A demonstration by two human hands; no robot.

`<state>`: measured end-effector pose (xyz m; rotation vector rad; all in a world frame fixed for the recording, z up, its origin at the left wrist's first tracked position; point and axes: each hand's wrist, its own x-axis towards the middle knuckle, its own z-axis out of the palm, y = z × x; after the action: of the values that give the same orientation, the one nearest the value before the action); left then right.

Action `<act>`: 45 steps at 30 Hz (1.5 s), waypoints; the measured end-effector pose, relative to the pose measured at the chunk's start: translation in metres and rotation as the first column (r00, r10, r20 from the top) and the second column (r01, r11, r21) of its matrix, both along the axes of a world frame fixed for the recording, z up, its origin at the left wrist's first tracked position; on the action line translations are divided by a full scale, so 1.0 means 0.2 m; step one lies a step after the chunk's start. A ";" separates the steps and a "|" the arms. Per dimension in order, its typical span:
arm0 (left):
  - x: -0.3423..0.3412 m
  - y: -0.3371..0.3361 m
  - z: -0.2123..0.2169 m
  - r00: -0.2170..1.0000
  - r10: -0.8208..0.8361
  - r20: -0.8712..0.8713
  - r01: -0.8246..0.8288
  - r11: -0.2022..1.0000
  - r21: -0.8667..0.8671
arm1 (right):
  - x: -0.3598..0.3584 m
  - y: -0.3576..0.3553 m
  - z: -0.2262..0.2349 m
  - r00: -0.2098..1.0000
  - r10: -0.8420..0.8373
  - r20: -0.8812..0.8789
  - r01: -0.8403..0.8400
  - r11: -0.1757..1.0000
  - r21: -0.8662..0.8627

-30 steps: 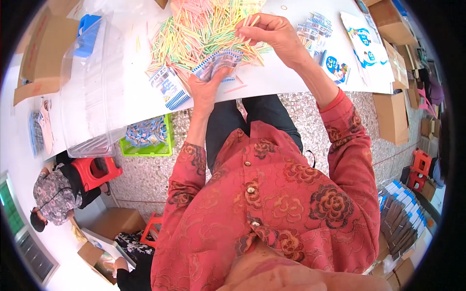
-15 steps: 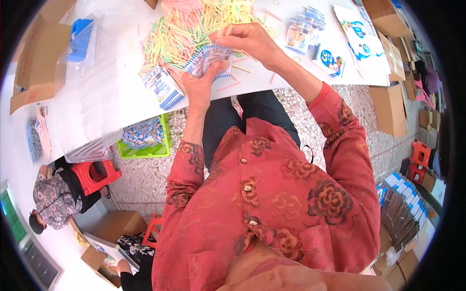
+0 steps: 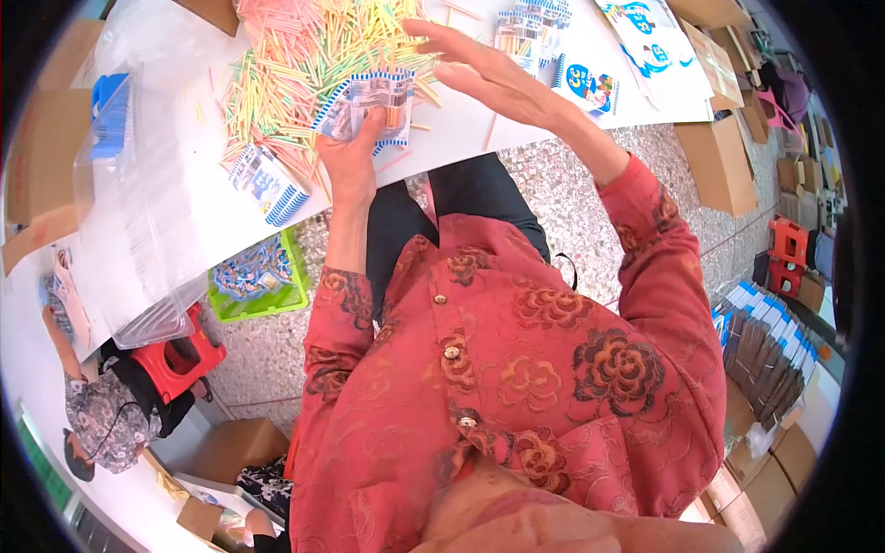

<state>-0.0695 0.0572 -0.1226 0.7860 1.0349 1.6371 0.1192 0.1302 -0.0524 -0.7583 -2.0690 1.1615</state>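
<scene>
**One hand pinches pkt, other spread wide over table**

Worker in red floral jacket point(image 3: 516, 359), at a white table point(image 3: 189, 230), grips a blue-&-white pkt point(image 3: 369, 90) in the L hand point(image 3: 348, 166): thumb pressed flat across the front, fingers mostly hidden behind. Hold is narrow; can't tell if it's one pkt or several. Pkt is tilted, at the near edge of a pile of pastel sticks point(image 3: 323, 55), approx. mid-table. R hand point(image 3: 493, 81) is wide: fingers outstretched, thumb apart, just R of the pkt & not touching it; no item visible in it, tho the palm's underside is hidden.

Labels: held pkt has blue-striped edges w/ small print, too blurred to read. Stack of pkts point(image 3: 267, 184), L of the L hand, has like stripes plus blue & yellow artwork. Nr the R wrist, a printed pkt point(image 3: 587, 85) bears a round blue emblem w/ white lettering & cartoon figures; white bags point(image 3: 650, 41) beyond carry similar blue emblems. More pkts point(image 3: 251, 269) fill a green basket point(image 3: 300, 276) below the table.
</scene>
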 end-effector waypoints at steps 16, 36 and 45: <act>-0.10 -0.01 0.13 0.988 0.068 0.139 -0.077 0.995 0.057 | -0.04 0.09 -0.41 0.961 -0.114 0.253 -0.016 0.888 0.460; -0.23 -0.10 0.12 0.989 0.120 0.083 -0.126 0.990 0.069 | -0.33 0.21 -0.45 0.974 -0.021 0.224 -0.175 0.554 0.814; -0.21 -0.13 0.16 0.981 0.174 0.089 -0.174 0.985 -0.015 | -0.27 0.23 -0.45 0.946 0.025 0.323 -0.277 0.577 0.768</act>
<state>-0.1108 0.0314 -0.0903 0.6251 1.0689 1.7996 0.0661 0.1771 -0.1416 -0.2770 -2.5950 0.0519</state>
